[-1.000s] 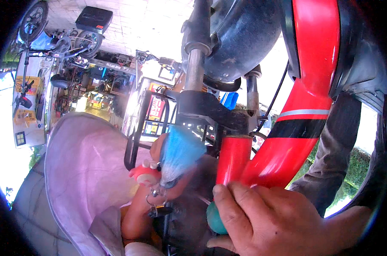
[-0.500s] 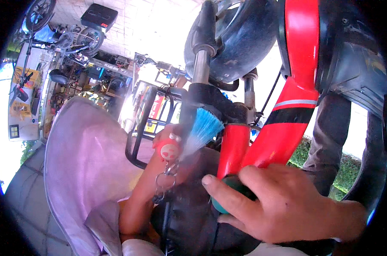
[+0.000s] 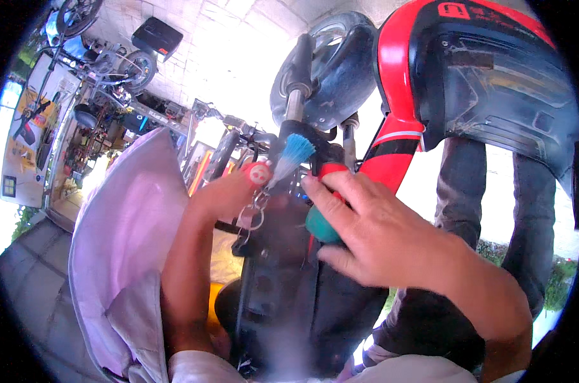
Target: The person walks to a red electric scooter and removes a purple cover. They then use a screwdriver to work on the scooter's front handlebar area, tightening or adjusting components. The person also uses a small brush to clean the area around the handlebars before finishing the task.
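The right hand (image 3: 391, 236) has neared the left hand (image 3: 228, 195), gripping a rounded teal-green object (image 3: 321, 225), the left seemingly gripping a blue-bristled brush (image 3: 294, 154), ideally lightly.

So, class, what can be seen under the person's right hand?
Part of a rounded green thing shows at the left edge of the right hand, with a bit of red tube just above. The hand covers the rest of the green thing, hiding its full shape.

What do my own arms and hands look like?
Your left hand and right hand wear no gloves. The left forearm and right forearm are bare, with no watch or bracelet visible. Pale cloth shows at the lower edge; I can't tell whether it's sleeves.
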A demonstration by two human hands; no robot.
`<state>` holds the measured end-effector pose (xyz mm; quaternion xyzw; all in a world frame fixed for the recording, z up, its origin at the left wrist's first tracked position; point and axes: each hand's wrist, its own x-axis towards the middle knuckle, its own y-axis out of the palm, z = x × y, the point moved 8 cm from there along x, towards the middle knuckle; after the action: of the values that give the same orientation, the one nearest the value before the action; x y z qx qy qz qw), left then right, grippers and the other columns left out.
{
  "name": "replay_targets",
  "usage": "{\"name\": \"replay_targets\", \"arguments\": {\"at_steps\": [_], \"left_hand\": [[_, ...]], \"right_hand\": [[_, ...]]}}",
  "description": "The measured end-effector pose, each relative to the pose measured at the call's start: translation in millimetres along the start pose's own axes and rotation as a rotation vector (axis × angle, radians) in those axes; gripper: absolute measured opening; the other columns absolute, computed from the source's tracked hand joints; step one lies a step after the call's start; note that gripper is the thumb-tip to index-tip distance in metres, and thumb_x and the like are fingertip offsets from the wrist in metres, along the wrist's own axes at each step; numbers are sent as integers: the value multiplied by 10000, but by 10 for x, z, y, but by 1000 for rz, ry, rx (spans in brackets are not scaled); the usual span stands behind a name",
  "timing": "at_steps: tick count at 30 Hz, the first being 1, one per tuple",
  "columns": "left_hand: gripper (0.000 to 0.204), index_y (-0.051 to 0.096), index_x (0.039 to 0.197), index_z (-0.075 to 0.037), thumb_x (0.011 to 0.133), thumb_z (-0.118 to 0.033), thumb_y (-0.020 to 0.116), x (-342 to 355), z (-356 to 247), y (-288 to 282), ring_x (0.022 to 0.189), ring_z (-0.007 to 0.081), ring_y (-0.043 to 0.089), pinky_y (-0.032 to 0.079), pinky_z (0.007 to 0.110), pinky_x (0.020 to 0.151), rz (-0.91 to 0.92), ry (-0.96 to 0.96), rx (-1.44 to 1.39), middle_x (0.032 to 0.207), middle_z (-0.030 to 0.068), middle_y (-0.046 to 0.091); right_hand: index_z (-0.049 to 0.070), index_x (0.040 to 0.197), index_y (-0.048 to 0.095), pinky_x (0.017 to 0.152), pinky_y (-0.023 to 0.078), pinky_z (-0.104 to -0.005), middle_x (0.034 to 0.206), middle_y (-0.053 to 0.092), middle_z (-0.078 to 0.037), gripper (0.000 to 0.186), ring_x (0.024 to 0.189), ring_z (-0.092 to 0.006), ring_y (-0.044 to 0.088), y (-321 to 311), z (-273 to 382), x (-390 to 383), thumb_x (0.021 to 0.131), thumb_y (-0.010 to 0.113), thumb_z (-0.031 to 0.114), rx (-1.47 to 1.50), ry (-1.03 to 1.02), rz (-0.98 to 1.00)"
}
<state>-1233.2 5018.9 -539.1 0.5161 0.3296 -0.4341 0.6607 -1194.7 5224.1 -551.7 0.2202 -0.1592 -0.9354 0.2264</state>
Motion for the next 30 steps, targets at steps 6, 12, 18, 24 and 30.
{"name": "replay_targets", "arguments": {"at_steps": [6,12,18,24,30], "left_hand": [[433,647,1048,-67,734,-332,785,245,158,-109,898,210,625,486,344,793,102,15,175,961,93,685],[369,677,1052,-98,724,-266,710,429,465,-390,1021,310,615,476,394,876,-195,-305,306,1084,157,653],[375,667,1107,-114,767,-274,671,-70,14,-403,1093,317,589,455,385,937,-353,-207,255,1170,150,626],[364,638,1118,-24,799,-173,547,-834,-360,-697,1024,352,616,470,400,902,-1289,91,-442,1040,219,654],[301,623,1069,40,805,-96,574,-2683,-1985,-63,1030,407,577,448,424,909,-1604,665,-621,1057,255,622]], "right_hand": [[-28,1275,475,776,491,-398,1091,529,-186,557,972,-355,585,87,-43,-34,853,645,293,-89,270,124],[-25,1312,428,828,471,-410,1101,530,-217,594,982,-359,575,60,157,-82,874,611,332,-95,172,69],[27,1220,541,907,453,-431,1161,524,-247,500,1079,-412,537,184,204,-197,861,609,368,-87,96,4],[-6,1129,581,851,462,-463,1080,590,-300,525,1000,-449,574,160,333,-100,912,492,465,-134,401,127],[-25,1230,491,926,430,-418,1190,518,-277,528,1098,-365,534,395,-223,-26,914,539,396,-279,239,108]]}}
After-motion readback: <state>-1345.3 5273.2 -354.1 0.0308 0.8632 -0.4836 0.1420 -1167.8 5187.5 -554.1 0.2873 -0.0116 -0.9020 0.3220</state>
